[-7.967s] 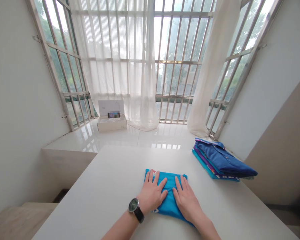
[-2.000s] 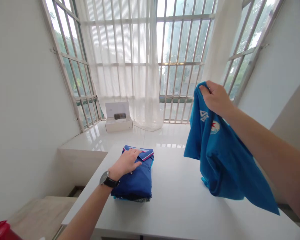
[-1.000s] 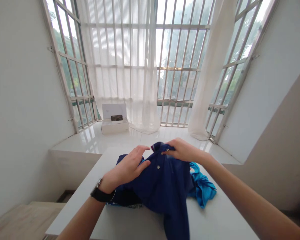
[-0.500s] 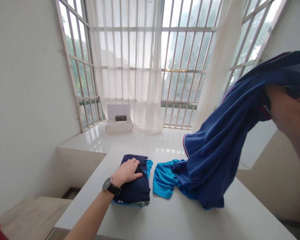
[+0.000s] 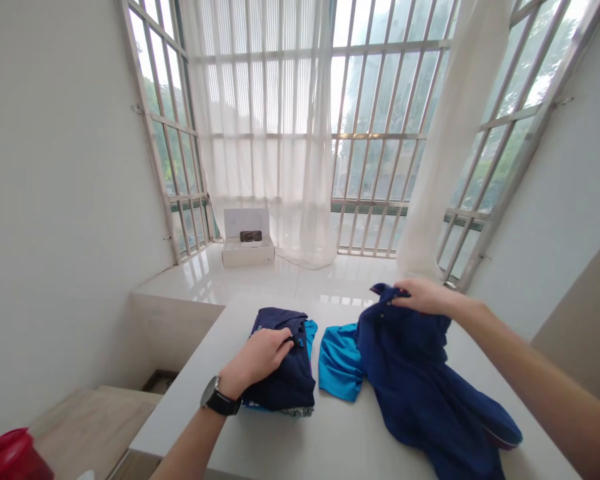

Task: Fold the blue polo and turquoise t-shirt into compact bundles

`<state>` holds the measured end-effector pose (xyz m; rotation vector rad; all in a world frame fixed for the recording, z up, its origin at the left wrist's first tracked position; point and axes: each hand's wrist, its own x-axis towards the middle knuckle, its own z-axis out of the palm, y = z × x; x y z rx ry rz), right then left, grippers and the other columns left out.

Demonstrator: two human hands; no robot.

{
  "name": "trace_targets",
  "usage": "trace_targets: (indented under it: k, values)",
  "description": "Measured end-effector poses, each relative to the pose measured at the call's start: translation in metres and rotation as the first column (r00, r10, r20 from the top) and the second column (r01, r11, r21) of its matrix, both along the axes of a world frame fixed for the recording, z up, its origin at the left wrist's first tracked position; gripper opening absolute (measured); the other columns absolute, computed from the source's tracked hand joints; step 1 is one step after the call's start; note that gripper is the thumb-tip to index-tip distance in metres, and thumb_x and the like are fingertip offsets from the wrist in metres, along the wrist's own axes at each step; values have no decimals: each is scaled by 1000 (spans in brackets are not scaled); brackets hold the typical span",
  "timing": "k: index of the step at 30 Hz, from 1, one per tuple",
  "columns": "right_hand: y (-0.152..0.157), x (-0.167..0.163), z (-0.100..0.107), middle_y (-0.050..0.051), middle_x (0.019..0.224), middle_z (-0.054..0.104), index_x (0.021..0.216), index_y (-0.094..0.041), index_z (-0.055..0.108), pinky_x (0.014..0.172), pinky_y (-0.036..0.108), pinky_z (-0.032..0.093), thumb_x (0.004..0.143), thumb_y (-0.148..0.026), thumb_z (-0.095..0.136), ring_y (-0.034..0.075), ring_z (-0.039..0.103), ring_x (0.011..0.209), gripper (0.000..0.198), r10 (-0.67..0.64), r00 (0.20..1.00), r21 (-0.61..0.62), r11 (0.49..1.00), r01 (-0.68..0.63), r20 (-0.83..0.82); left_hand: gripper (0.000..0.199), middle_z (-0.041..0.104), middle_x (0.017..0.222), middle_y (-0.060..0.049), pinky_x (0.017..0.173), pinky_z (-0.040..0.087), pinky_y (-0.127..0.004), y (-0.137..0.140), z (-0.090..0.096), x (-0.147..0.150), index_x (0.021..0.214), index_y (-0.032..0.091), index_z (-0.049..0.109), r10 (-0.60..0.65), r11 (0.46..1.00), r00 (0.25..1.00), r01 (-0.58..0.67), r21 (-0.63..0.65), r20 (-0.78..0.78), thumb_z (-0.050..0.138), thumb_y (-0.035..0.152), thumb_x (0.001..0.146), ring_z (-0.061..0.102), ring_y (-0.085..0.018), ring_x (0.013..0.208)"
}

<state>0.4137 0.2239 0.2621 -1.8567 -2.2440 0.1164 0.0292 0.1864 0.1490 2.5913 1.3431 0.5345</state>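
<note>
My right hand grips a navy polo shirt near its collar, with buttons showing beside the fingers. The rest of the shirt hangs and spreads over the white table, its lower part reaching the front right. Part of a bright blue garment sticks out from under it. On the left, my left hand, wearing a black-strapped watch, pinches the collar area of a folded navy shirt. That shirt tops a stack of folded clothes; a patterned grey edge and some blue cloth show beneath.
The white table meets a glossy window ledge. An open white box with a dark device stands there before sheer curtains and barred windows. A red object is at the lower left, near a wooden surface.
My right hand has brought the navy polo shirt down from the upper right onto the table beside the stack. My left hand's fingers have curled in at the folded shirt's collar. The view has shifted slightly.
</note>
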Motion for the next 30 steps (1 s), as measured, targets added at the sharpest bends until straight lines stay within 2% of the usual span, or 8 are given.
trace_targets:
  k: [3, 5, 7, 10, 18, 24, 27, 30]
  values:
    - [-10, -67, -47, 14, 139, 56, 133, -21, 56, 94, 38, 49, 62, -40, 78, 29, 64, 107, 76, 148, 988, -46, 988, -149, -33, 25, 63, 75, 1, 63, 35, -27, -3, 3, 12, 84, 23, 54, -46, 999, 975, 46, 2, 218, 39, 32, 101, 58, -17, 69]
    - [-18, -115, -69, 12, 148, 46, 150, -28, 31, 81, 31, 53, 67, -43, 78, 19, 67, 91, 97, 378, 881, -107, 901, -421, -284, 24, 60, 74, 2, 64, 37, -26, -6, 8, 20, 83, 22, 54, -86, 996, 933, 93, -3, 351, 40, 32, 101, 55, -16, 68]
    - [-22, -153, -81, 7, 128, 62, 141, -26, 44, 71, 27, 51, 72, -44, 76, 14, 64, 76, 78, 500, 766, -68, 819, -570, -405, 24, 60, 77, 1, 67, 40, -26, -9, 14, 25, 85, 21, 55, -121, 989, 870, 145, -15, 478, 41, 33, 101, 55, -15, 71]
    - [-21, -178, -80, 1, 84, 68, 97, -21, 67, 67, 26, 45, 86, -33, 62, 14, 58, 70, 17, 568, 738, 31, 799, -600, -364, 26, 60, 82, 0, 71, 44, -26, -13, 21, 24, 89, 21, 56, -128, 984, 791, 176, -22, 598, 39, 35, 101, 56, -15, 76]
    - [-12, -119, -24, -2, 70, 59, 81, -21, 62, 65, 28, 43, 90, -43, 54, 16, 53, 68, 25, 357, 748, 380, 913, -151, -559, 21, 60, 116, -7, 97, 43, -38, -13, 10, 4, 115, 24, 54, -105, 994, 884, 82, 69, 456, 53, 33, 96, 55, -23, 109]
    - [-24, -65, 45, -3, 65, 56, 78, -21, 60, 63, 29, 45, 85, -56, 58, 15, 54, 63, 36, 249, 571, 506, 789, 350, -782, 25, 63, 119, -7, 102, 40, -46, -5, -19, 10, 108, 24, 61, -111, 993, 987, 114, -23, 116, 60, 42, 91, 53, -29, 116]
    - [-32, -38, 81, -2, 63, 59, 70, -19, 60, 64, 30, 43, 83, -51, 60, 15, 53, 63, 35, 115, 770, 592, 714, 375, -627, 48, 54, 137, -10, 106, 36, -52, 2, -34, 10, 126, 25, 56, -32, 996, 999, 30, -84, -25, 64, 50, 86, 45, -35, 127]
    - [-34, -12, 99, 0, 60, 60, 68, -18, 67, 67, 33, 43, 80, -49, 61, 17, 55, 64, 34, -116, 893, 543, 757, 363, -435, 56, 57, 133, -12, 103, 40, -50, 8, -38, 11, 132, 21, 53, 28, 995, 996, -37, -95, -89, 61, 54, 87, 50, -34, 120]
